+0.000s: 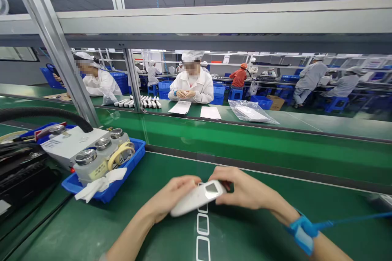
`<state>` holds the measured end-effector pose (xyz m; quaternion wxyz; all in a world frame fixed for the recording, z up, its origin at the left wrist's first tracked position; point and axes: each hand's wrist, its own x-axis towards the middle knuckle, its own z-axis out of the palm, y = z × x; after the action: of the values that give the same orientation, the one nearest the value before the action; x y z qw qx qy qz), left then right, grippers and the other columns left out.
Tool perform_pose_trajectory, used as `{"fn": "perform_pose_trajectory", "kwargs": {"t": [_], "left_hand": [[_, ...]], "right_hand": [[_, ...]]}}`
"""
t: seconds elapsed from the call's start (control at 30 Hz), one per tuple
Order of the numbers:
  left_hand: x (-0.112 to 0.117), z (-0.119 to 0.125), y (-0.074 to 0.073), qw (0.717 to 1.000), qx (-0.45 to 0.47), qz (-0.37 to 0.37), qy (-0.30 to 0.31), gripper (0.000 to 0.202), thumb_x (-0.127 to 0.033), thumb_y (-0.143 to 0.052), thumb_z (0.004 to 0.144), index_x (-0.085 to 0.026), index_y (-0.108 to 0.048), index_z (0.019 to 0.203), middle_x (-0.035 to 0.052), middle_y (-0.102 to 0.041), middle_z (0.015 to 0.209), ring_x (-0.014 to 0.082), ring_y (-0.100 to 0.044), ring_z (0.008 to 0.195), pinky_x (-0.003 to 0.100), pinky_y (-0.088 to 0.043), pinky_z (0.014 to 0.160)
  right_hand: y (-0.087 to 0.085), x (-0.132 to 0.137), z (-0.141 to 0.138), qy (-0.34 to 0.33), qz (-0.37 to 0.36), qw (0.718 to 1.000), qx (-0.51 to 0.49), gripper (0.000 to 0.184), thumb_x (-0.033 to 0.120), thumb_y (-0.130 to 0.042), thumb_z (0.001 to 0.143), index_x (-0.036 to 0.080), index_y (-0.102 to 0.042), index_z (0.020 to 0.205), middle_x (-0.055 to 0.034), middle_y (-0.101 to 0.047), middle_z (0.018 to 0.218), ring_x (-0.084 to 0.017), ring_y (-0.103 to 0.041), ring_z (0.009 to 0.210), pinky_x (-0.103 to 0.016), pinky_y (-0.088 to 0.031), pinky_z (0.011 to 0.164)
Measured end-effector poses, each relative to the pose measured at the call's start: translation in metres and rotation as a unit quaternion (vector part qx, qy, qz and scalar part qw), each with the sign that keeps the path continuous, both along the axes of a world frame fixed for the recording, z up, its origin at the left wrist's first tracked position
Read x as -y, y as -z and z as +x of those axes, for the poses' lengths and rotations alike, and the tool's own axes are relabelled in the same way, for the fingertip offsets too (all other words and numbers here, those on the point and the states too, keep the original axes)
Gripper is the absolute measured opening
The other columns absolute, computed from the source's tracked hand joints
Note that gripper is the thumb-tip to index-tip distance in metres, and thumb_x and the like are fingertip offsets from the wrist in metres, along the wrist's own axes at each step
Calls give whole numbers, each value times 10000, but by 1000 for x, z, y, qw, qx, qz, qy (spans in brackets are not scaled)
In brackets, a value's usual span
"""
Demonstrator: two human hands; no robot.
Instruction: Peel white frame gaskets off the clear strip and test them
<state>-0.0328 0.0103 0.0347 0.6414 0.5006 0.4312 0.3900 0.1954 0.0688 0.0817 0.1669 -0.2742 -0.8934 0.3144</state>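
Note:
Above the green work surface (147, 228) I hold a white handheld device (196, 199) with a small grey screen at its right end. It is tilted, and slightly blurred. My left hand (174, 195) is closed around its left part, fingers behind it and thumb along the top. At the screen end my right hand (240, 187) grips with fingers and thumb; part of its fingertips is hidden behind the device. A blue wrist strap (301, 232) with a cord circles my right wrist. Below the device, several white rectangular frames (202, 224) lie in a row on the surface.
To the left stands a blue tray (122, 181) with metal-lidded bottles (85, 157), a yellow tape roll (118, 155) and white wipes (101, 183). Black equipment (24, 179) is beside it. Across the bench sits a co-worker (192, 81) near paper sheets (210, 112) and several white devices (150, 102).

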Motion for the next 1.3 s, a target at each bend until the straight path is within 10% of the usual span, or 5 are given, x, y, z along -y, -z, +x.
{"fn": "perform_pose_trajectory", "kwargs": {"t": [0.13, 0.33, 0.57, 0.83, 1.3], "left_hand": [[-26, -2, 21, 960, -108, 129, -223, 379, -462, -524, 813, -174, -631, 1035, 102, -651, 1099, 245, -575, 1031, 372, -421, 924], [-42, 11, 38, 904, -297, 293, -93, 303, -274, -468, 854, -280, -635, 1107, 31, -629, 1191, 237, -496, 1138, 420, -351, 1001], [-48, 14, 39, 878, -361, 308, -55, 309, -281, -472, 866, -290, -633, 1129, 15, -600, 1246, 272, -429, 1199, 468, -325, 993], [-48, 16, 39, 882, -353, 301, -79, 216, -284, -529, 836, -264, -699, 967, 46, -667, 1116, 272, -505, 1070, 441, -359, 926], [-46, 28, 30, 970, -91, 180, -138, 304, -472, -596, 755, -172, -644, 747, 1, -603, 593, 127, -509, 497, 223, -387, 462]], "right_hand": [[23, -68, 32, 341, 1, 940, 4, 229, 335, -717, 660, 166, -685, 812, 15, -593, 635, -149, -512, 568, -225, -353, 504], [44, -150, 83, 572, 47, 819, 11, 224, 309, -586, 730, 95, -651, 717, -156, -636, 676, -288, -591, 673, -308, -371, 531], [69, -116, 71, 522, 148, 838, -58, 292, 251, -474, 780, 91, -608, 985, -186, -609, 1002, -278, -590, 836, -399, -443, 757], [77, -15, -7, 150, 144, 975, -80, 284, 239, -463, 899, 226, -584, 1156, -84, -622, 1140, -243, -517, 1078, -431, -391, 919], [75, -13, -19, 185, -119, 951, -217, 300, 469, -571, 785, 177, -613, 733, -2, -586, 591, -153, -525, 549, -256, -420, 522]]}}
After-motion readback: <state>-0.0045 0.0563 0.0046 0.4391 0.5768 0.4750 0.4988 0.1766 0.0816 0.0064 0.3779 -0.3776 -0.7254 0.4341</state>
